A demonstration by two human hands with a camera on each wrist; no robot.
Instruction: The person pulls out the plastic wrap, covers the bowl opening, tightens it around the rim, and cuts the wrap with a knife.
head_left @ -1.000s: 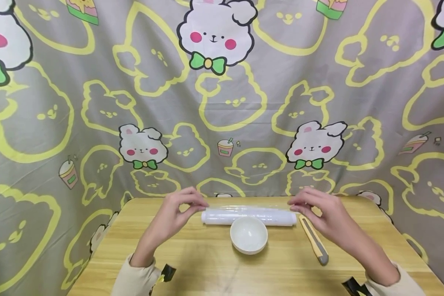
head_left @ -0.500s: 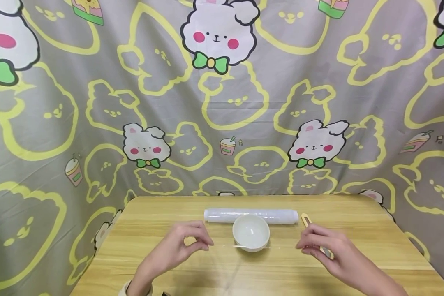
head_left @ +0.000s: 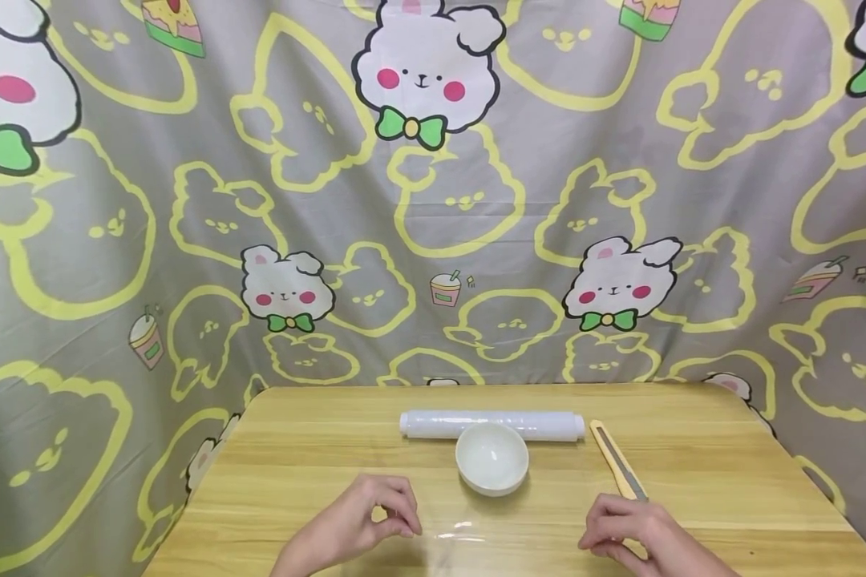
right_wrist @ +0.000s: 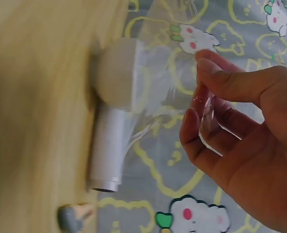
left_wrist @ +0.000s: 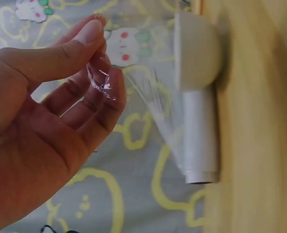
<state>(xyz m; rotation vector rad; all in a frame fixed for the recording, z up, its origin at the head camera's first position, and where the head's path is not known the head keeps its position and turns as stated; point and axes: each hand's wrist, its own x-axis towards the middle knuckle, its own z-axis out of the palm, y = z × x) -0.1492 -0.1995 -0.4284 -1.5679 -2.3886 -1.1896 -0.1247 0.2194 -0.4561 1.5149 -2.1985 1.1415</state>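
Note:
A roll of cling film (head_left: 433,425) lies crosswise behind a small white bowl (head_left: 492,460). A clear sheet of the film (right_wrist: 155,92) runs from the roll over the bowl toward the person; in the head view mostly glints of it show. My left hand (head_left: 364,519) pinches one corner of the sheet between thumb and fingers, on the near left of the bowl. On the near right, my right hand (head_left: 637,530) pinches the other corner. Film bunches at the fingertips in both wrist views, and both hands are raised above the table.
A yellow and grey utility knife (head_left: 617,458) lies right of the roll, its near end hidden behind the right hand. All stands on a wooden table (head_left: 296,433). Behind and at the sides hangs a grey curtain (head_left: 361,200) printed with rabbits.
Both hands have moved from beside the roll toward the person, past the bowl, drawing the film out over it. Bowl, roll and knife stay in place on the table.

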